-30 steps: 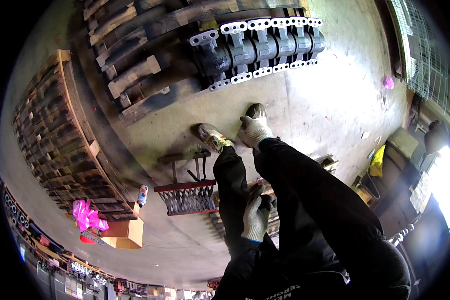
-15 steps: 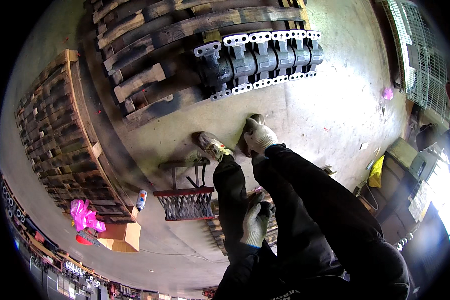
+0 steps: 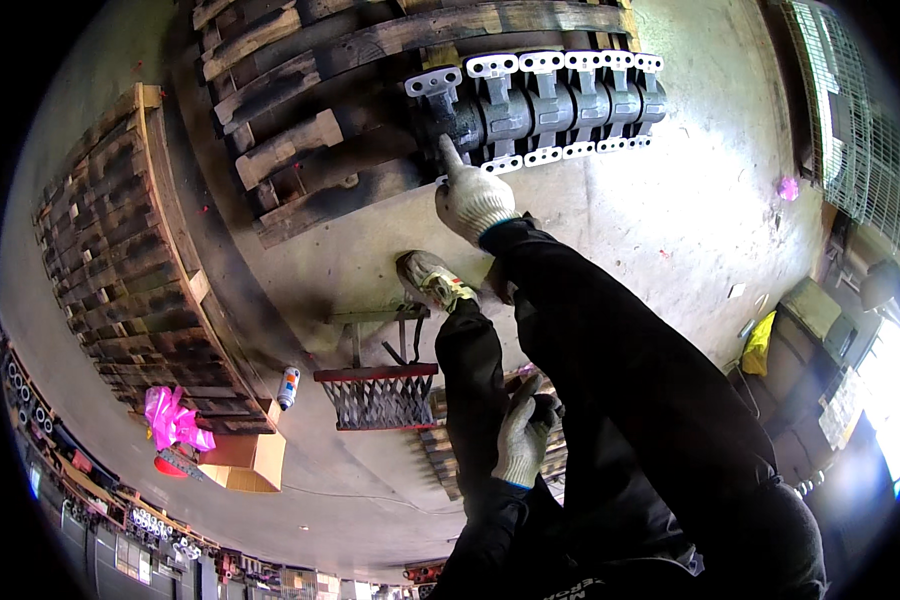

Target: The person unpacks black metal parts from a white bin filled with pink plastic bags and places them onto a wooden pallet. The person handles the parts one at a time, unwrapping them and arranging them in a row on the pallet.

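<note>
A row of black metal castings point(image 3: 505, 118) with pale, drilled flanges lies along the near edge of a dark wooden pallet point(image 3: 300, 85). My right hand point(image 3: 473, 203), in a white knit glove, reaches to the leftmost casting point(image 3: 452, 122). Its index finger is stretched out against or just over the lower part of that casting; whether it touches I cannot tell. The other fingers are partly hidden. By my thigh, my gloved left hand point(image 3: 520, 440) is closed around a small dark thing point(image 3: 547, 408) that I cannot make out.
A slatted wooden pallet point(image 3: 120, 260) fills the left side. Near my feet stands a red-edged metal step point(image 3: 375, 372). A spray can point(image 3: 288, 388), pink plastic point(image 3: 175, 420) and a cardboard box point(image 3: 245, 462) lie lower left. A wire mesh cage point(image 3: 855, 120) is far right.
My right hand has moved forward and left from above my shoe to the leftmost casting, its index finger now extended. My left hand stays by my thigh. The view has shifted slightly.
</note>
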The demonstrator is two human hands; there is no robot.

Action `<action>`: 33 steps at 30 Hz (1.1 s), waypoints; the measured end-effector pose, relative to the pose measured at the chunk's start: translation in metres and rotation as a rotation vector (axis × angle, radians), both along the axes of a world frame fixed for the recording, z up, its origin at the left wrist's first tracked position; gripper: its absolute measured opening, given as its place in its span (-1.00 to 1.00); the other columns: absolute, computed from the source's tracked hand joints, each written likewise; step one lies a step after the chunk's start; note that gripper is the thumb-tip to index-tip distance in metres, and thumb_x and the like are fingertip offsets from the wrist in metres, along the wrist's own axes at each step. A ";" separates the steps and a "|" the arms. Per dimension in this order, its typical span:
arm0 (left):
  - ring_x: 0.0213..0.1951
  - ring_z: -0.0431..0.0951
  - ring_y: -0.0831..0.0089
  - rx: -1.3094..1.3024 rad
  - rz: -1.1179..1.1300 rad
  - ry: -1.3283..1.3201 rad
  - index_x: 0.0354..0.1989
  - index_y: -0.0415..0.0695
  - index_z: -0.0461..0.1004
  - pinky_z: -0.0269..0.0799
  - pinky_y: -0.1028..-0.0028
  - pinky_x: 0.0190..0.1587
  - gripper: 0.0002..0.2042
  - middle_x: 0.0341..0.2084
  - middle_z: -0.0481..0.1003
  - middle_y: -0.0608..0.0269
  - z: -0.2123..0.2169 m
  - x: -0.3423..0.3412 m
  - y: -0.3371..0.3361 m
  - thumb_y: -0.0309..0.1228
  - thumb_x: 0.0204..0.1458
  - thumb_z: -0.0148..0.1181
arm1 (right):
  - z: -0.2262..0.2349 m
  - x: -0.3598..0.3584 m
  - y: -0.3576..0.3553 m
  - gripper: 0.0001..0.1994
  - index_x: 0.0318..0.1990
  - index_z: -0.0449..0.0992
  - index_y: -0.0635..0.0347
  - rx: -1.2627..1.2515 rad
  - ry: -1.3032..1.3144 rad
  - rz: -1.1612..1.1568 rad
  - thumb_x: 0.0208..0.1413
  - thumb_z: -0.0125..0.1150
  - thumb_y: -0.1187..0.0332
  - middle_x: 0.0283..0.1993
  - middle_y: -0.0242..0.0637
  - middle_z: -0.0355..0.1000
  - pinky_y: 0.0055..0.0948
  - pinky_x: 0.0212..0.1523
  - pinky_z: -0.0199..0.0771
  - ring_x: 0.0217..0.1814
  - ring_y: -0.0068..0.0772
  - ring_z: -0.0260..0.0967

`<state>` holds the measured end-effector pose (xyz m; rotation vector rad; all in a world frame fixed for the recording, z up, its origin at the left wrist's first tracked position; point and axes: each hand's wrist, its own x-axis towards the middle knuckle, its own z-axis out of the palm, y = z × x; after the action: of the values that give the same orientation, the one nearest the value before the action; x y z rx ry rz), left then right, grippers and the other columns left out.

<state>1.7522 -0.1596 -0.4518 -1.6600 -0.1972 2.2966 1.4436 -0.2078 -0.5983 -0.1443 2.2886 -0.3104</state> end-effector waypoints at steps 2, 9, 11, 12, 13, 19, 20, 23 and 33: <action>-0.21 0.58 0.34 -0.016 0.011 -0.017 0.13 -0.26 0.40 0.48 0.35 0.00 -0.64 -0.27 0.57 0.10 0.000 -0.001 -0.002 -0.40 0.18 0.08 | -0.002 -0.008 -0.008 -0.25 0.45 -0.09 0.10 0.012 0.001 0.013 0.08 0.00 0.30 -0.18 0.01 0.56 -0.10 -0.08 0.51 -0.14 0.02 0.55; -0.19 0.56 0.32 -0.029 0.028 -0.014 0.11 -0.24 0.42 0.44 0.29 0.01 -0.64 -0.29 0.57 0.10 0.000 0.001 -0.006 -0.37 0.15 0.11 | -0.008 -0.020 -0.012 -0.28 0.42 -0.06 0.20 -0.003 0.037 -0.036 0.09 -0.01 0.25 -0.26 0.09 0.54 0.00 -0.17 0.50 -0.21 0.11 0.53; -0.18 0.55 0.30 -0.043 0.040 -0.060 0.10 -0.22 0.44 0.43 0.24 0.02 -0.64 -0.28 0.57 0.10 -0.002 0.002 -0.005 -0.36 0.15 0.11 | -0.008 -0.022 -0.016 -0.26 0.43 -0.06 0.18 0.031 0.000 -0.005 0.07 0.01 0.29 -0.21 0.05 0.56 -0.07 -0.14 0.51 -0.17 0.03 0.55; -0.18 0.54 0.30 -0.062 0.031 -0.054 0.11 -0.22 0.43 0.43 0.24 -0.02 -0.63 -0.26 0.56 0.09 -0.008 0.011 -0.004 -0.35 0.15 0.11 | -0.009 -0.023 -0.020 -0.25 0.44 -0.06 0.18 0.049 -0.017 0.009 0.06 0.01 0.31 -0.19 0.03 0.56 -0.11 -0.13 0.52 -0.15 -0.02 0.56; -0.17 0.54 0.30 -0.050 0.031 -0.032 0.13 -0.22 0.42 0.43 0.25 -0.04 -0.62 -0.25 0.56 0.08 -0.007 0.009 -0.005 -0.35 0.15 0.11 | -0.013 -0.024 -0.016 -0.26 0.43 -0.04 0.20 0.040 0.004 0.020 0.05 0.01 0.32 -0.20 0.00 0.57 -0.10 -0.15 0.53 -0.18 -0.04 0.56; -0.25 0.55 0.40 -0.027 0.010 0.007 0.18 -0.28 0.35 0.42 0.46 -0.19 -0.55 -0.23 0.57 0.16 -0.002 -0.006 -0.010 -0.34 0.14 0.13 | -0.006 -0.006 0.017 -0.26 0.42 -0.01 0.10 -0.086 0.107 -0.094 0.06 0.07 0.23 -0.27 0.02 0.55 -0.03 -0.18 0.51 -0.22 0.05 0.52; -0.27 0.53 0.41 -0.044 -0.005 0.039 0.17 -0.25 0.36 0.42 0.46 -0.19 -0.57 -0.26 0.57 0.19 -0.005 -0.004 -0.010 -0.33 0.14 0.12 | -0.003 0.001 0.025 -0.26 0.42 -0.01 0.08 -0.113 0.109 -0.109 0.05 0.07 0.23 -0.28 0.03 0.54 -0.02 -0.19 0.50 -0.23 0.06 0.52; -0.30 0.51 0.43 -0.059 -0.010 -0.016 0.17 -0.17 0.38 0.43 0.35 -0.07 -0.60 -0.29 0.57 0.24 -0.005 -0.008 -0.008 -0.32 0.16 0.10 | -0.014 0.018 0.069 -0.25 0.43 -0.03 0.02 -0.067 0.039 -0.219 0.04 0.06 0.25 -0.34 0.10 0.52 0.00 -0.19 0.48 -0.27 0.09 0.51; -0.23 0.57 0.38 -0.043 0.046 0.016 0.17 -0.24 0.37 0.49 0.42 -0.11 -0.62 -0.28 0.57 0.16 -0.001 -0.020 0.007 -0.40 0.20 0.06 | -0.067 -0.036 0.214 -0.24 0.40 -0.03 0.26 0.008 0.276 -0.299 0.05 0.06 0.20 -0.26 0.26 0.50 -0.04 -0.13 0.50 -0.21 0.18 0.51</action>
<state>1.7320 -0.1522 -0.4523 -1.6741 -0.1858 2.3625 1.4077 0.0064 -0.6649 0.1718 2.5872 -0.4580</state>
